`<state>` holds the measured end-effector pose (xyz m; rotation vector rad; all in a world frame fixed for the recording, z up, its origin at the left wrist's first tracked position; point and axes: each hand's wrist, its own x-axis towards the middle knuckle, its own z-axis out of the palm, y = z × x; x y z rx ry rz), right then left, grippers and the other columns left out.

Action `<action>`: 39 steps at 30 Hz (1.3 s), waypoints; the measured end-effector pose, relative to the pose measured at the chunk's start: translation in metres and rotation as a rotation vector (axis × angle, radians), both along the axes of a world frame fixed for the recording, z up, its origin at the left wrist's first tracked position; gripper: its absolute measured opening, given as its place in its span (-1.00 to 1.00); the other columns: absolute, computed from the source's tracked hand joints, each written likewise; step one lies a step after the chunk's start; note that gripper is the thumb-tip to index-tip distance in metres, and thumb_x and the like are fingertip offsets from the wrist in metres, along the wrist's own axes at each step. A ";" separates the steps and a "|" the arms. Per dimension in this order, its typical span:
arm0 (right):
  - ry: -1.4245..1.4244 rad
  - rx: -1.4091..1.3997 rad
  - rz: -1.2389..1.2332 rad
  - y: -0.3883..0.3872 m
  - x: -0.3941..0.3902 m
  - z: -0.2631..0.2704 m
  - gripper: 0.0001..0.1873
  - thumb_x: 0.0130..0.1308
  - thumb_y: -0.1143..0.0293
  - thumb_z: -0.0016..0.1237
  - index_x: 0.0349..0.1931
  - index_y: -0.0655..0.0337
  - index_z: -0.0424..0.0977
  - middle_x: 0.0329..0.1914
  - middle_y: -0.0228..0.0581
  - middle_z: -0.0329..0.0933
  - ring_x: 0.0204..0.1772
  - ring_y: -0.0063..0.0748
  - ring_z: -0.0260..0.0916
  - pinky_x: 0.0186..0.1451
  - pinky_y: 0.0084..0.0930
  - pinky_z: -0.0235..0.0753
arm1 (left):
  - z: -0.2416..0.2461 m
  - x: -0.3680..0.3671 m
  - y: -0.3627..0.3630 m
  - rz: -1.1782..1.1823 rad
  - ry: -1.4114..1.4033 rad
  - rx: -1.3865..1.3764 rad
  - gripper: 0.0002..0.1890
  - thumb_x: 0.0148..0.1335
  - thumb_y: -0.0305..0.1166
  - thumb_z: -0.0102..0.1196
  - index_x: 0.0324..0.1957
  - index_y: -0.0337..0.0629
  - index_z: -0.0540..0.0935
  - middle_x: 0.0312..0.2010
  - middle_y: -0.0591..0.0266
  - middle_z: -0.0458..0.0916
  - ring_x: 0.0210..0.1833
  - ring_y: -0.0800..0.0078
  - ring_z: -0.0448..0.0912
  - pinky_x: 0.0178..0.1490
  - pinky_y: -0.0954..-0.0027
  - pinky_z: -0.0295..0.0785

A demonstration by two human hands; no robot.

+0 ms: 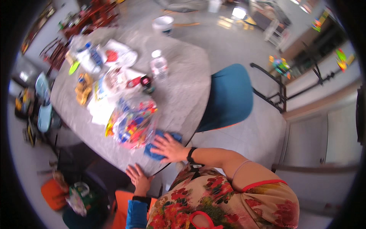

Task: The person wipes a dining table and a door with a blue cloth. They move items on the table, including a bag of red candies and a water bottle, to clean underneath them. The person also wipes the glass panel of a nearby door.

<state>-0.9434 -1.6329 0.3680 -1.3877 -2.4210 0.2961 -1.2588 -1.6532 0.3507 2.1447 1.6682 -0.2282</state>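
Note:
My right hand (168, 148) lies flat with its fingers spread on a blue cloth (155, 154) at the near edge of a grey stone-patterned table (183, 97). My left hand (138, 177) rests on the table's edge to the left of the cloth, its fingers apart and nothing in them. Just beyond the cloth is a clear plastic bag with colourful contents (134, 123). A clear plastic bottle with a white cap (159, 65) stands farther back, and a dark jar or bottle with a red-marked lid (145, 82) is near the bag.
Papers, plastic bags, a yellow-brown object (83, 88) and a green one (74, 67) cover the table's left side. A blue chair (228, 97) stands at its right edge, an orange chair (120, 209) near my left arm. Beyond the table is a white bucket (163, 24).

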 end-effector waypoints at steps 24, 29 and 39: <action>1.577 -0.909 -0.846 -0.194 0.178 0.062 -0.60 0.63 0.09 -0.03 0.12 0.23 0.64 -0.01 -0.30 0.73 -0.03 -0.45 0.65 0.11 -0.42 0.61 | -0.054 -0.029 0.013 0.034 0.007 0.030 0.61 -0.16 -0.05 0.62 0.65 -0.01 -0.47 0.64 -0.25 -0.69 0.66 -0.43 -0.61 0.51 -0.54 0.01; 1.712 -1.144 -1.230 -0.273 0.217 0.005 -0.58 0.62 0.09 -0.02 0.14 0.24 0.65 0.03 -0.28 0.76 0.01 -0.39 0.68 0.16 -0.40 0.62 | 0.002 -0.009 -0.005 -0.308 0.287 0.386 0.17 0.21 0.40 0.13 0.62 -0.20 0.07 0.51 -0.45 0.17 0.47 -0.59 0.22 0.08 -0.50 0.54; 1.705 -0.982 -1.284 -0.340 0.337 -0.046 -0.54 0.65 0.05 -0.12 0.15 0.26 0.64 0.11 -0.25 0.74 0.06 -0.32 0.67 0.25 -0.29 0.58 | 0.116 0.206 0.035 -0.461 0.000 -0.118 -0.19 0.39 0.16 0.13 0.41 -0.33 0.45 0.35 -0.24 0.48 0.52 -0.23 0.27 0.55 -0.30 0.06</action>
